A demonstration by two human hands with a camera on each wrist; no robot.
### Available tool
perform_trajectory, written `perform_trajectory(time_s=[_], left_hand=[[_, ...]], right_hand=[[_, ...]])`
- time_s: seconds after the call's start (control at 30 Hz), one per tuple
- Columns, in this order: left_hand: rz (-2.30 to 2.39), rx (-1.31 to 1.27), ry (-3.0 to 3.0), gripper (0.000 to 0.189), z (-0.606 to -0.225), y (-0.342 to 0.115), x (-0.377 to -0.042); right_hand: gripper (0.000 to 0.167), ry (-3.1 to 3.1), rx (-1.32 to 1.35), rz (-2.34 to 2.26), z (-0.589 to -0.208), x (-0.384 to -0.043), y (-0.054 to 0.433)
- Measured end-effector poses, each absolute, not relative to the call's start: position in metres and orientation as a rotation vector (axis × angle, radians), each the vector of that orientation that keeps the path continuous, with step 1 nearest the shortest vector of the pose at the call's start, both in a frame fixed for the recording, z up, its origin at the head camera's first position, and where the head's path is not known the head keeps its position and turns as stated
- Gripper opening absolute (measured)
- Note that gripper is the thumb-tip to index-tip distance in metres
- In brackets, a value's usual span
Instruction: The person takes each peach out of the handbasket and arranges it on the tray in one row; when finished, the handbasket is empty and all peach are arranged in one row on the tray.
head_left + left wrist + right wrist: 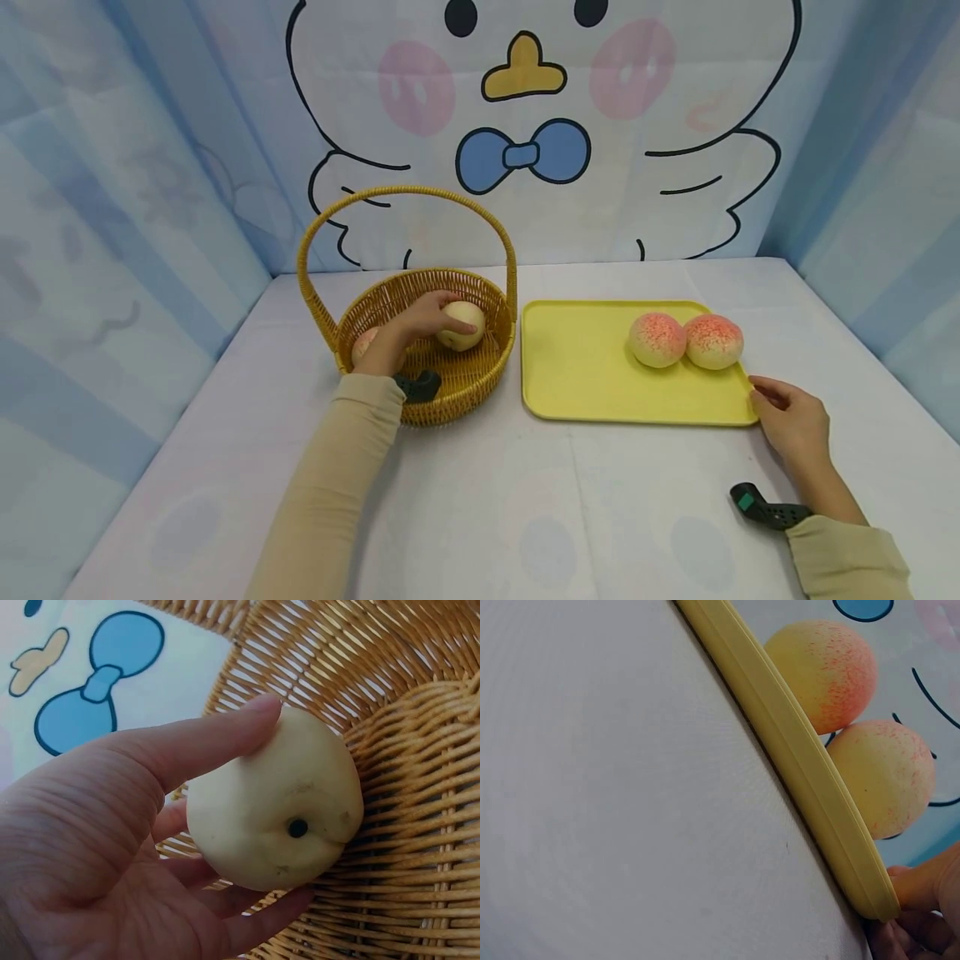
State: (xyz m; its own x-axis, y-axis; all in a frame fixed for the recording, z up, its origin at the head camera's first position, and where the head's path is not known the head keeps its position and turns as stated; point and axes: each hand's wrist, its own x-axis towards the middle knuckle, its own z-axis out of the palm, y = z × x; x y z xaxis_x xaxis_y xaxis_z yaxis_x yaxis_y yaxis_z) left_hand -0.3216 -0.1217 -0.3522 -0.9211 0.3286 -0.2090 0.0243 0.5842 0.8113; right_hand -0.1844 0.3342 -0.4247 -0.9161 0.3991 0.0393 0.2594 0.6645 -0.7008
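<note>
Inside the wicker basket [486, 385], my left hand [422, 321] grips a pale yellow peach [467, 325]. Its thumb lies along one side and the fingers curl beneath; a small dark hole shows on the peach [259, 817] in the left wrist view. Another pinkish peach [364, 343] sits at the basket's left side, partly hidden by the left wrist. My right hand [798, 421] pinches the front right corner of a yellow tray [577, 358]. On the tray's right half, a red-speckled peach [657, 340] touches a second speckled peach [715, 342].
The basket's tall arched handle [408, 191] rises above its opening. Basket and tray stand side by side on a white-clothed table [480, 508]. A printed curtain [585, 221] hangs behind. Each wrist carries a black device, such as the right wrist mount [768, 508].
</note>
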Motion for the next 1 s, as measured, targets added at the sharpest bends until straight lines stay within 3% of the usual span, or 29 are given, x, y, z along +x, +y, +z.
perform_trajectory(time_s=[0.43,1.0], left_hand=[[1.183,0.289,2.590,0.065,-0.351,-0.121,-0.320],[1.720,0.277,2.583,0.069,-0.334,-0.122,-0.314]], right_hand=[[0.038,-2.682,-0.566,1.095,-0.425,-0.185,0.333],[0.039,-2.682,-0.575,1.115,-0.426,-0.185,0.334]])
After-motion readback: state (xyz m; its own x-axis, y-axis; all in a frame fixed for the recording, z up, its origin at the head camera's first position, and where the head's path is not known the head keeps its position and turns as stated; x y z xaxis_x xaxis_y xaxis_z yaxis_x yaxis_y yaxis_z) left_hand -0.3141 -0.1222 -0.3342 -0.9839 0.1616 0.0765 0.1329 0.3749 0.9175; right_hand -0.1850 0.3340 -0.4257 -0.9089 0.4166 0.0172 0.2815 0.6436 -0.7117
